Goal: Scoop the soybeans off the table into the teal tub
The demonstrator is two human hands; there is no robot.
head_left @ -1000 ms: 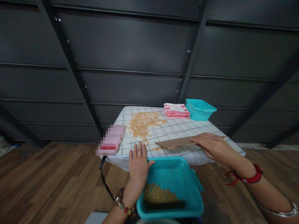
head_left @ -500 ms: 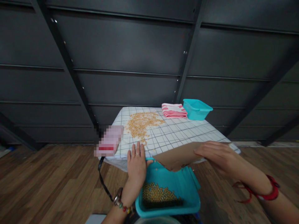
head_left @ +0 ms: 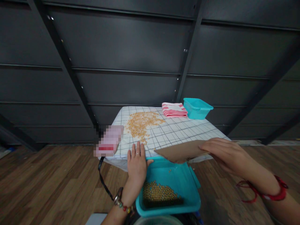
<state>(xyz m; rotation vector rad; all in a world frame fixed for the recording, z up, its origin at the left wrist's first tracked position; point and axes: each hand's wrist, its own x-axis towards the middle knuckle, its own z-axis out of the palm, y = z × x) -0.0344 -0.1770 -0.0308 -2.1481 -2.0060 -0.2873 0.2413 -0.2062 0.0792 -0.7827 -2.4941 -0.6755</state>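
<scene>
A dark panelled wall [head_left: 131, 47] and a wooden floor [head_left: 47, 181] are seen around a bench [head_left: 187, 131] covered with a checked cloth.
A large teal tub [head_left: 185, 181] is placed just below the bench's near edge, with yellow beans [head_left: 158, 193] gathered in its near left part. A cardboard sheet [head_left: 180, 151] is tilted over the tub's far rim, its right end clamped in the grip of the right hand [head_left: 225, 153]. The left hand [head_left: 136, 164] is laid flat across the bench edge and the tub's left rim, its grip apart. A loose pile [head_left: 140, 123] of beans is spread at far left; a folded striped cloth [head_left: 174, 110] and a small teal tub [head_left: 197, 108] are set side by side at far right.
</scene>
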